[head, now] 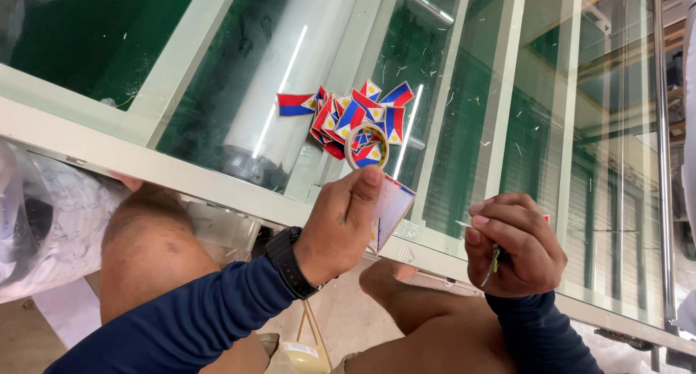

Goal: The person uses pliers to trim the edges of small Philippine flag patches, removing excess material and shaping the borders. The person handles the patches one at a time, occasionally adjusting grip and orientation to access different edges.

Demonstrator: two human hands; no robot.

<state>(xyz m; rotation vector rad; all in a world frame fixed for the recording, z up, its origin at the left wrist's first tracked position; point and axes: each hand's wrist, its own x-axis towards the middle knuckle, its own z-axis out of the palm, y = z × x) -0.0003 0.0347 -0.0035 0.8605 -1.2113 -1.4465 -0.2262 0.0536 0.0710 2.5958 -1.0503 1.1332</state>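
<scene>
The flag sticker (391, 211) sits pinched in the left hand (344, 225), thumb pressed on its upper edge, the sheet hanging just to the right of that hand's palm and tilted, its long axis running from the thumb tip down and inward toward the wrist side. It is a thin, glossy rectangle, mostly pale on the visible face, with a blue and red strip along its top right edge. The right hand (515, 243) is just beside it, to the right and at about the same height, so the sticker lies between the 2 hands and nearer the left one. That right hand is clenched round a thin metal tool (491, 262), probably tweezers or a small blade, whose fine point pokes out leftward toward the sticker; the exact kind is too small to tell.

Straight above the left thumb, well apart from it, a roll of tape (366, 146) lies flat on the glass bench (500, 127), a beige ring with a flag sticker showing in its hole. Around the roll spreads a loose pile of flag stickers (348, 113), red, blue, white with yellow marks, overlapping at all angles. The bench is clear glass in a pale green metal frame, dusted with small scraps. A black wristwatch (288, 262) circles the left wrist, over a dark blue sleeve.
</scene>
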